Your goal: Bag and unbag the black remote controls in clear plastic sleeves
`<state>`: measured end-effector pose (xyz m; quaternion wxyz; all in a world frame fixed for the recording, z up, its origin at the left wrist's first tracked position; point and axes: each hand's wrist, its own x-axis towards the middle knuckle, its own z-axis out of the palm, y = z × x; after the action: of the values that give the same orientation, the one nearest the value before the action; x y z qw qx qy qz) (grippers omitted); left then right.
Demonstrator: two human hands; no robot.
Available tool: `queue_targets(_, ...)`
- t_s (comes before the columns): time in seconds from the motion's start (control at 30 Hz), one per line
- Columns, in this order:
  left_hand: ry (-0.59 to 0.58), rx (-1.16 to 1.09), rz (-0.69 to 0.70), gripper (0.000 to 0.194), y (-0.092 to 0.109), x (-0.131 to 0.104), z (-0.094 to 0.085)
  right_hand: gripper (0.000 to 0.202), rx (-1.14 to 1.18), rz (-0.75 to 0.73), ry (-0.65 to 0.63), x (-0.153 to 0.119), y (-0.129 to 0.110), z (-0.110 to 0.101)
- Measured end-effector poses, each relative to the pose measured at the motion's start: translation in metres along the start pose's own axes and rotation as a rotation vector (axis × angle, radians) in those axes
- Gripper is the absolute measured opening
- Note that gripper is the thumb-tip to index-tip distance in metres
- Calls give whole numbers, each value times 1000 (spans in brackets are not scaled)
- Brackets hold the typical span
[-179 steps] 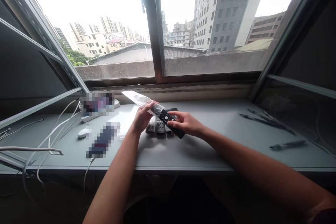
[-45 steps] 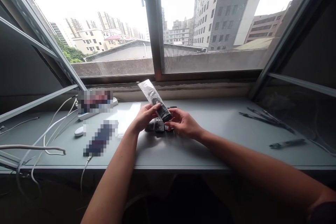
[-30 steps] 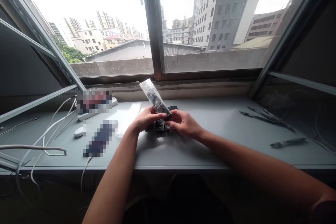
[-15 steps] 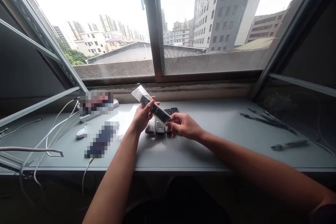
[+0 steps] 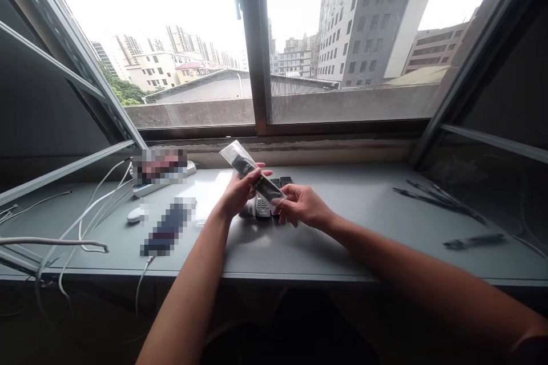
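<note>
A dark remote control (image 5: 270, 189) in a clear plastic sleeve (image 5: 232, 150) is held tilted above the table, its upper end pointing to the far left. My left hand (image 5: 240, 189) is closed around its middle, the thumb lying across the top. With thumb and fingers, my right hand (image 5: 306, 205) pinches the lower right end of the sleeve. Beneath them, several black remotes lie side by side; one remote (image 5: 262, 208) shows its keypad, and another remote (image 5: 286, 181) is partly covered by my right hand.
White sheets or sleeves (image 5: 209, 205) lie left of my hands on the grey table (image 5: 363, 205). Further left are a blurred-out phone-shaped thing (image 5: 166, 228), a white mouse-like object (image 5: 134, 215), a power strip (image 5: 190, 168) and white cables (image 5: 92, 205). Dark cables (image 5: 440, 199) lie at right.
The view has shifted slightly. My left hand has moved a little to the right along the sleeved remote, which has turned slightly. My right hand stays at its lower end.
</note>
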<state>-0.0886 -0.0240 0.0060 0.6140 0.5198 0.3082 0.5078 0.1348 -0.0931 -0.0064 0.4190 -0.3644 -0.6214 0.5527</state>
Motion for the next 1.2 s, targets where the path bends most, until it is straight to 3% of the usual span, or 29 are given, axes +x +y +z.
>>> queue_targets(0.1, 126, -66, 71, 53, -2, 5, -2, 47, 48, -6, -38, 0, -1, 2)
queue_targets(0.17, 141, -65, 80, 48, -3, 7, -3, 46, 55, -11, -51, 1, 2, 3)
queue_targets(0.5, -42, -23, -49, 51, -7, 3, 0, 34, -22, -50, 10, 3, 5, 0)
queue_targets(0.77, 235, -139, 63, 40, -6, 13, -11, 26, -80, -51, 27, 2, 4, -4)
queue_targets(1.1, -27, 2, -60, 49, -12, 6, -1, 32, -121, -25, -37, 3, 8, -2)
queue_targets(1.2, -27, -12, -30, 46, -12, 8, -4, 35, -135, -19, 1, 2, 4, -1)
